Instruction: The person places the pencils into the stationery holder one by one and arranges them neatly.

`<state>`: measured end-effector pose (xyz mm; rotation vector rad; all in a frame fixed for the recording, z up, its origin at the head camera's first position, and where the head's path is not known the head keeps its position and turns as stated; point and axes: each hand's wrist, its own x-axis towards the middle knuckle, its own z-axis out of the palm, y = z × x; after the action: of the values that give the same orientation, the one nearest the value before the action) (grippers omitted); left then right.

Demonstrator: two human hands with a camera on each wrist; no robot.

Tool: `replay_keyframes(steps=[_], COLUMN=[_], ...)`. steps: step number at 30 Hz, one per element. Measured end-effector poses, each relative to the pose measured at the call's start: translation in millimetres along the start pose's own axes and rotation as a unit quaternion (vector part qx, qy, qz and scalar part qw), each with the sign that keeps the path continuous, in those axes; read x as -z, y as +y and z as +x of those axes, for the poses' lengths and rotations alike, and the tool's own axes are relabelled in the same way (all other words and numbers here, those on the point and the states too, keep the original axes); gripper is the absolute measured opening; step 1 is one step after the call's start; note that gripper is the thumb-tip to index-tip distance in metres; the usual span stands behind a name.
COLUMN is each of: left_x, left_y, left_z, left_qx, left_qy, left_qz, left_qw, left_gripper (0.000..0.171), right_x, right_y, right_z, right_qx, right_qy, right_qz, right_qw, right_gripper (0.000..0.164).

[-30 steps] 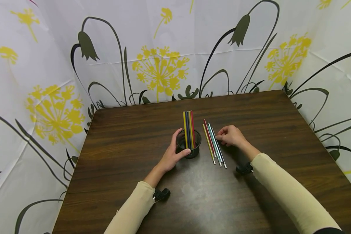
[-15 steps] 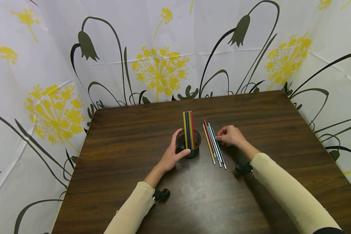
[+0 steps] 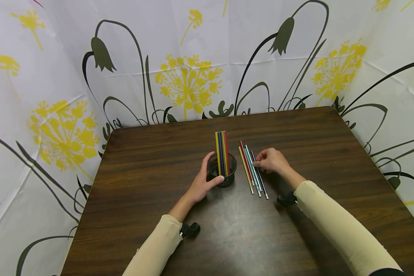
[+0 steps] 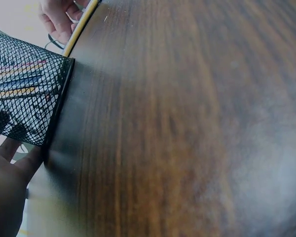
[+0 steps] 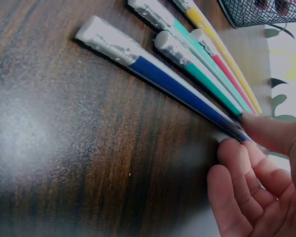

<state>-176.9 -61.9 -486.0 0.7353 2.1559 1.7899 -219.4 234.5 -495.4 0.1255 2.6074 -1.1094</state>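
Observation:
My left hand (image 3: 201, 184) holds a black mesh pencil cup (image 3: 228, 180), its thumb at the near side and fingers round the far left. Several yellow, dark and red pencils (image 3: 222, 153) stand upright in the cup. To its right, my right hand (image 3: 271, 160) pinches a blue pencil (image 5: 180, 91) between thumb and fingers, along its shaft. Beside that pencil lie two green pencils, one of them a teal pencil (image 5: 209, 84), then a red pencil (image 5: 229, 74) and a yellow pencil (image 5: 214, 39). Their white erasers point toward the person; the blue pencil's far end is partly hidden by the fingers.
A dark wood-grain table (image 3: 151, 161) bears everything. Behind it hangs a white curtain (image 3: 207, 38) printed with yellow and grey-green flowers. Each sleeve has a small black wrist camera, such as the left wrist camera (image 3: 190, 230).
The right fingers have closed in slightly leftward on the blue pencil, whose far end has shifted right, apart from the green ones. The left hand and cup stay in place.

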Motion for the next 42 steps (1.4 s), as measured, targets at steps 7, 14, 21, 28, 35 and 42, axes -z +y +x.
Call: replay_keyframes(steps=[7, 14, 21, 28, 35, 42], left_x=[-0.5, 0.1, -0.1, -0.6, 0.0, -0.9], left_y=[-1.1, 0.0, -36.7, -35.9, -22.0, -31.5], left_z=[-0.2, -0.2, 5.2, 5.1, 3.8, 4.8], left_qx=[-0.004, -0.006, -0.007, -0.005, -0.003, 0.0], left_qy=[0.001, -0.003, 0.02, 0.021, 0.008, 0.013], left_qz=[-0.005, 0.0, 0.011, 0.012, -0.001, 0.001], left_qw=[1.0, 1.0, 0.9997, 0.9997, 1.0, 0.9999], left_gripper=[0.08, 0.079, 0.08, 0.081, 0.08, 0.082], right_x=[1.1, 3.5, 2.9, 13.0, 31.2, 43.5], right_y=[0.6, -5.6, -8.7, -8.6, -30.6, -70.1], right_z=[2.1, -4.1, -7.4, -11.4, -21.2, -39.8], right_qx=[-0.006, -0.032, -0.027, -0.02, 0.015, 0.127], right_qy=[-0.003, 0.021, 0.039, 0.03, 0.089, 0.141], right_qz=[0.004, -0.092, -0.12, -0.076, -0.058, 0.044], right_qw=[1.0, 0.995, 0.992, 0.996, 0.994, 0.981], right_gripper=[0.018, 0.022, 0.022, 0.016, 0.017, 0.022])
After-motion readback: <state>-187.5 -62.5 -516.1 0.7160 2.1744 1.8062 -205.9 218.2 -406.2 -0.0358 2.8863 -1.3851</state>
